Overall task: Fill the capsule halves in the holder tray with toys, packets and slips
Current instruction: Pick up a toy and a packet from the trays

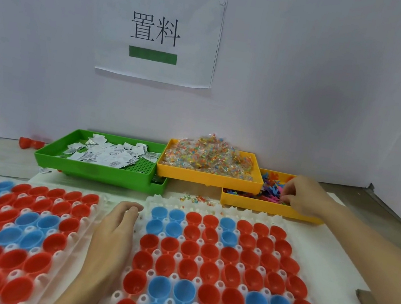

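Your right hand (pixel 305 194) pinches into the small colourful plastic toys (pixel 272 184) in the yellow plastic bin (pixel 265 206) behind the white holder tray's (pixel 213 209) far right corner; left hand (pixel 117 228) rests loose-fingered, holding nothing, at its left edge. Tangled toys may lift in a clump and spill into the empty red and blue capsule halves (pixel 213 269).

Single head view — looks forward and down, close over holder tray (pixel 213 209), facing wall (pixel 312 91).

Two bare, sleeveless forearms (pixel 356 233)
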